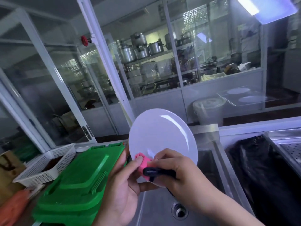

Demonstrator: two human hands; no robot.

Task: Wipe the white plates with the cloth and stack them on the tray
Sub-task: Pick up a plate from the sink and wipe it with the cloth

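Observation:
A white plate (160,137) is held up tilted over a steel sink (156,207), its face toward me. My left hand (123,190) grips its lower left rim, thumb on the face next to the pink cloth (143,162). My right hand (175,170) presses the bunched pink cloth against the plate's lower part, fingers curled round the cloth and a black strap (156,172). In the glass at the far right a tray (234,98) with two white plates (238,91) shows faintly, apparently a reflection.
Stacked green crates (78,181) stand left of the sink, with a white perforated basket (44,165) beyond them. A black-lined basin (260,168) lies to the right. A lidded white bucket (208,110) and glass partitions with shelves of pots stand behind.

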